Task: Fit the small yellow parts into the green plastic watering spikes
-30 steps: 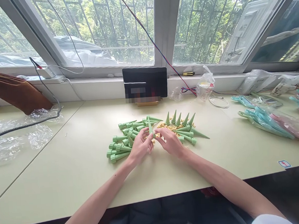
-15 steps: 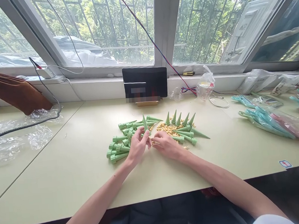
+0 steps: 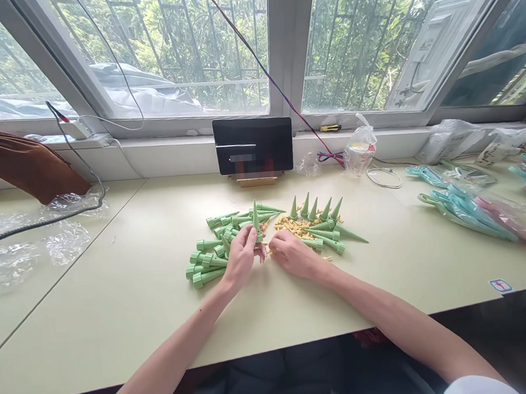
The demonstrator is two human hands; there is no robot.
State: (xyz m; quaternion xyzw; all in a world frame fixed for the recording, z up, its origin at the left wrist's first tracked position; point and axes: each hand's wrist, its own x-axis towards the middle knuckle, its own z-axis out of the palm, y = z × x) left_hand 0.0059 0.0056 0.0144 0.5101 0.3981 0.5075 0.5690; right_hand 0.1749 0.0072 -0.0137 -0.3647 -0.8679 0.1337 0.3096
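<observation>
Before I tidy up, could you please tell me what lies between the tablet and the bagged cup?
In the head view, crumpled clear plastic and a bundled cable lie between them, with a yellow cutter on the sill behind.

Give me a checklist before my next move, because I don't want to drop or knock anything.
1. Left hand grips a green spike, point up: ok.
2. Right hand has a secure hold on a yellow piece: cannot tell, its fingertips are too unclear.
3. Row of standing spikes is point up, apart from both hands: ok.
4. Yellow pieces all lie in one pile: not ok, a few lie outside it.
5. Tablet stands beyond both hands: ok.
</observation>
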